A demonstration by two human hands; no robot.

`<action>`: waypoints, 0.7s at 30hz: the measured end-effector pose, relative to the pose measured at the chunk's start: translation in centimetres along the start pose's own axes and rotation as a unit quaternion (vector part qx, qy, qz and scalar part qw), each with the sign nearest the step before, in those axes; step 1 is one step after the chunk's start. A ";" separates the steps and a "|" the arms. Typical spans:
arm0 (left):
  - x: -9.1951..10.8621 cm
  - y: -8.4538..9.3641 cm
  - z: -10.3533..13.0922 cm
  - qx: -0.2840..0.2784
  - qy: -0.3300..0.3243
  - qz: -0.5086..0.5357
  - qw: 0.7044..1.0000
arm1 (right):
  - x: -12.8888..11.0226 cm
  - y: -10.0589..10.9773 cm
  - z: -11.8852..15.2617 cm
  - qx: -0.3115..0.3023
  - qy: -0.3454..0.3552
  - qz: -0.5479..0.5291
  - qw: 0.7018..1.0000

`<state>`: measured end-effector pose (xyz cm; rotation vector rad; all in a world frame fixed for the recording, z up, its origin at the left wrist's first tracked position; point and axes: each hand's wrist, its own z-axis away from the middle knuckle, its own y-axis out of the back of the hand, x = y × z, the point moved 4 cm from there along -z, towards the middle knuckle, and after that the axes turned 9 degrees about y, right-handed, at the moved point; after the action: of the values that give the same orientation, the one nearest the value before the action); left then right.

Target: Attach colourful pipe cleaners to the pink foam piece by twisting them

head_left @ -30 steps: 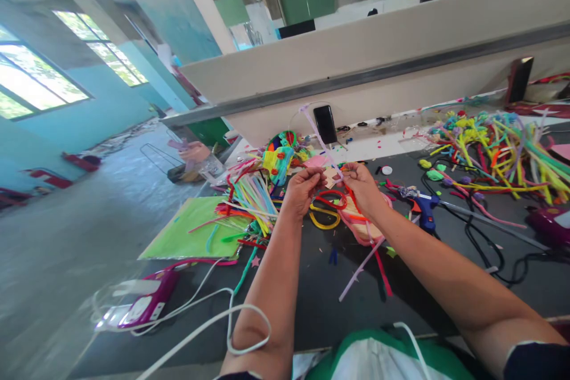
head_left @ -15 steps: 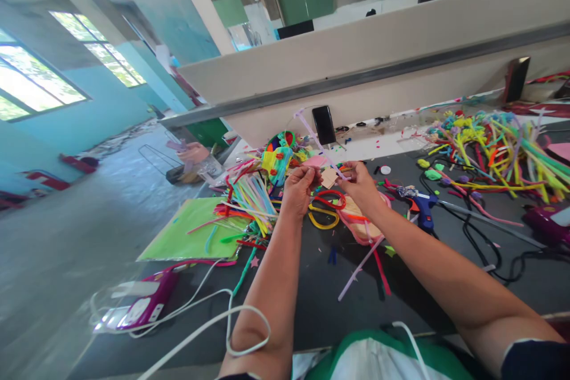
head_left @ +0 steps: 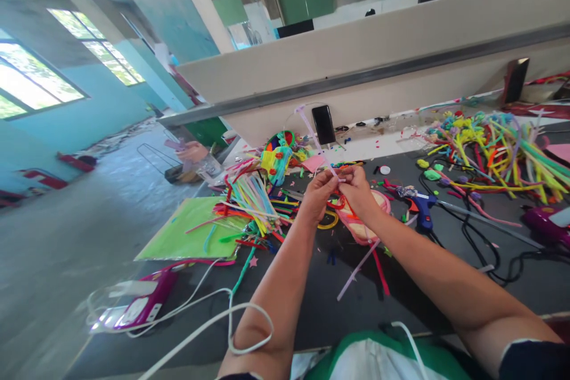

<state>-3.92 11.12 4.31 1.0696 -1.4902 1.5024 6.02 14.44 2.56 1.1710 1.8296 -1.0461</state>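
Left hand [head_left: 317,195] and right hand [head_left: 358,191] meet, fingertips closed on a thin, pale lilac fuzzy stem [head_left: 312,132].
The stem slants up from their fingers toward a black smartphone [head_left: 323,124] propped against the off-white partition [head_left: 378,53]; a pink-edged, striped oval piece [head_left: 364,227] lies beside the right wrist, near a blue glue gun [head_left: 424,210].

A pale lilac strip [head_left: 313,138] rises above a dark grey tabletop [head_left: 320,309], where a glue gun [head_left: 425,209] shows blue with an orange-red trigger. A plastic-wrapped sheet [head_left: 178,231] is lime green, a phone [head_left: 323,124] black (its surround, a cream partition [head_left: 378,47]), and a striped oval piece [head_left: 363,217] pink and cream, edged in pink.
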 end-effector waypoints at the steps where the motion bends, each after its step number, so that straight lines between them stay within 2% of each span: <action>1: -0.3 -0.3 0.1 0.006 0.005 0.009 1.000 | 0.2 -0.1 0.2 -0.002 0.003 0.002 1.000; 5: -0.7 -0.6 0.2 0.042 0.023 0.049 0.998 | 0.2 -0.7 0.9 -0.019 0.000 0.033 0.999; 10: 0.0 0.3 0.4 0.077 0.029 0.066 0.994 | -0.9 -1.5 1.1 -0.066 0.005 0.024 0.997; 14: 0.6 1.0 0.4 0.092 0.038 0.048 0.994 | -1.0 -1.0 0.4 -0.110 -0.072 0.019 0.991; 16: 0.9 1.2 0.4 0.098 0.032 0.030 0.994 | -1.3 0.0 -0.3 -0.090 -0.085 0.014 0.992; 21: 1.1 0.8 0.6 0.083 0.040 0.001 0.996 | -2.8 1.8 -1.8 -0.030 -0.029 -0.035 0.998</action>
<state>-5.02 10.44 5.02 1.0916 -1.3300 1.6746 8.44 15.50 5.32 1.0367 1.8559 -1.0466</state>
